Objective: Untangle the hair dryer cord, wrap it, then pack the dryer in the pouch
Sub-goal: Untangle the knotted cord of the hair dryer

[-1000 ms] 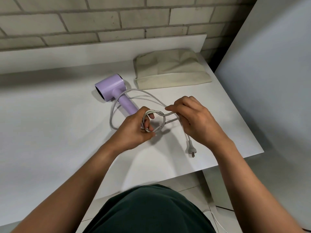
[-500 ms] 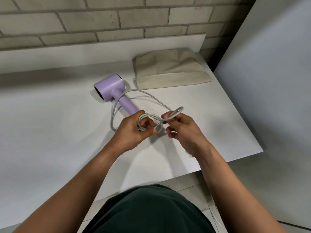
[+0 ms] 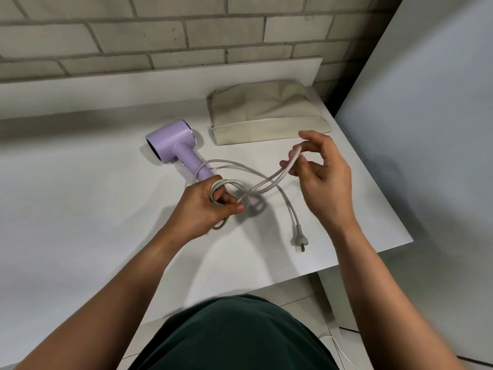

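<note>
A lilac hair dryer (image 3: 173,145) lies on the white table (image 3: 80,209), barrel to the left, handle pointing toward me. Its grey cord (image 3: 269,182) runs from the handle into a tangle of loops. My left hand (image 3: 208,209) grips those loops just below the handle's end. My right hand (image 3: 320,172) is raised to the right and pinches a doubled bight of cord drawn out of the tangle. The plug (image 3: 300,237) lies on the table below my right hand. A beige fabric pouch (image 3: 266,116) lies flat at the back, right of the dryer.
A brick wall (image 3: 186,36) and a white ledge run along the table's far side. A grey panel (image 3: 426,129) stands close on the right. The table's front edge crosses near my dark green lap, with tiled floor and a white cable below it.
My right hand has pulled a doubled length of cord up and to the right, away from my left hand. The plug end has come back into sight on the table.
</note>
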`<state>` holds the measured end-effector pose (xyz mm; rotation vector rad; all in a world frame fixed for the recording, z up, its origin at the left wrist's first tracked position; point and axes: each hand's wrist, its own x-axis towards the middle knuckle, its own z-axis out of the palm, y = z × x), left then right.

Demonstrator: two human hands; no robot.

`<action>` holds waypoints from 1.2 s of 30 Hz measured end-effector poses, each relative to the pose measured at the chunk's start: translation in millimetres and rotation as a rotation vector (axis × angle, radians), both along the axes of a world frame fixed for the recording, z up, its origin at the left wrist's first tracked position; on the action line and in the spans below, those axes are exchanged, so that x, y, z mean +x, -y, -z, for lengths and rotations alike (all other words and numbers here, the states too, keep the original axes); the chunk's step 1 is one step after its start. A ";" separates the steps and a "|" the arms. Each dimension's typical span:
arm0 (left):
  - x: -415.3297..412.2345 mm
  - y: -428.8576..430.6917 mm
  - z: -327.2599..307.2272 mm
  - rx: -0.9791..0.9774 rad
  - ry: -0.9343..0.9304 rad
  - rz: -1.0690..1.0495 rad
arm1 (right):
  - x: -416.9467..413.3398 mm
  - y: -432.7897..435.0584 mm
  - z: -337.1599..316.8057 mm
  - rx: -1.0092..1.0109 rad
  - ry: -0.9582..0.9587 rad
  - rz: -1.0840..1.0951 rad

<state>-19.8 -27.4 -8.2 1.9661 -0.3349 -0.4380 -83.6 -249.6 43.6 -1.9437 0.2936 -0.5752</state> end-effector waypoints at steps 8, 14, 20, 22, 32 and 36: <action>1.2 -3.4 -5.3 0.054 0.023 -0.008 | -17.1 -7.8 25.5 -0.270 -0.379 -0.282; -1.0 -4.3 -6.9 0.030 0.053 0.012 | -12.9 -24.6 27.1 -0.292 -0.414 -0.505; -1.7 -6.3 -13.4 0.055 0.031 0.062 | -5.8 -18.7 28.3 -0.331 -0.456 -0.402; -1.6 -8.1 -14.7 0.047 0.037 0.089 | -4.4 -13.6 30.8 -0.420 -0.321 -0.276; -5.2 1.8 -12.1 0.063 0.184 0.016 | -11.4 -6.8 34.7 -0.514 -0.083 -0.131; -0.1 -3.6 -9.3 0.091 0.176 0.039 | -40.5 7.5 29.6 -0.291 -0.674 -0.731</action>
